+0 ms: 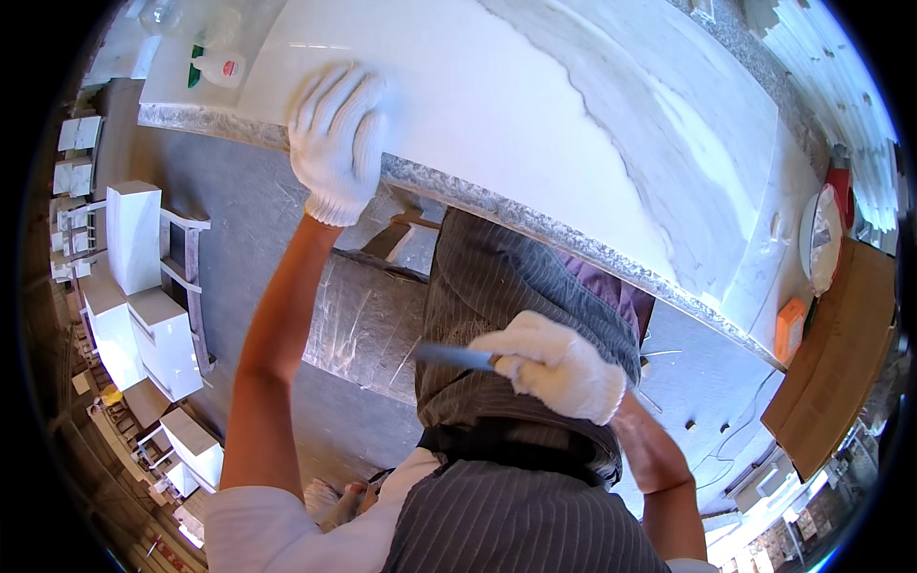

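Left hand (336,143), in a white knit glove, upper left of centre: fingers spread wide, palm flat on the white slab (497,105) near its front edge. Holding nothing.

Right hand (554,368), also gloved, just right of centre and lower: closed tight around a thin dark tool (451,356), whose blade or shaft pokes out to the left. Tool held in the air over a grey striped apron (506,315), well apart from the slab. Kind of tool cannot be told.

White slab with grey veining fills the top of the frame, running from upper left down to the right. Lying on a speckled grey counter (535,222), whose rough edge shows beneath it.

Upper left corner: small white plastic bottle (218,67) lying on the slab. Far right: orange box (789,329) near the slab's end, brown cardboard sheet (841,363) beside it.

Left side, down on the floor: several white blocks (134,239) in metal frames.
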`<state>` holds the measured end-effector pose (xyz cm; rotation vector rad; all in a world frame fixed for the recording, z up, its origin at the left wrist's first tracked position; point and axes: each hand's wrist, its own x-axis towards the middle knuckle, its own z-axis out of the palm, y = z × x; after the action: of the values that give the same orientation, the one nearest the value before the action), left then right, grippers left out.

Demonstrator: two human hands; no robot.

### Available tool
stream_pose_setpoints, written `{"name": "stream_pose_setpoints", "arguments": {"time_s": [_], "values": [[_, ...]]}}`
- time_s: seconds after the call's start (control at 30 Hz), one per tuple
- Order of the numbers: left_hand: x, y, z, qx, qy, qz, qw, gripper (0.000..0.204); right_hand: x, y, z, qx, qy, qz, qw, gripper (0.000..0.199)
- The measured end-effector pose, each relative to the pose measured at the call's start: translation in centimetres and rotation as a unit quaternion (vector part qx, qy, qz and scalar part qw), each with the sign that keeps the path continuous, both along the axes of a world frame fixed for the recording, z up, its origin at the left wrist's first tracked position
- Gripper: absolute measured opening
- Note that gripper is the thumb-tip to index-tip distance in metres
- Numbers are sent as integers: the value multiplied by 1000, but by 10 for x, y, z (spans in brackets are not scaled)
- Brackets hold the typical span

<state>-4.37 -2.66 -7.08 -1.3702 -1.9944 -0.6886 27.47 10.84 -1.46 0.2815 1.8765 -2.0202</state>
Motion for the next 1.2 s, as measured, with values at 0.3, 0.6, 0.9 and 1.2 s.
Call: {"name": "stream_pose_setpoints", "arguments": {"time_s": [0.3,0.6,0.9,1.2], "values": [[76,7,34,-87,-114,-112,983,49,8,-12,1,-133,-126,-57,981,28],[102,34,47,-218,-129,-154,955,55,-6,-1,32,-301,-184,-100,930,36],[105,-5,60,-153,-187,-109,964,22,-31,15,30,331,287,-168,883,24],[131,-27,39,-57,-249,-10,967,21,-88,21,0,548,293,-158,768,17]]}}
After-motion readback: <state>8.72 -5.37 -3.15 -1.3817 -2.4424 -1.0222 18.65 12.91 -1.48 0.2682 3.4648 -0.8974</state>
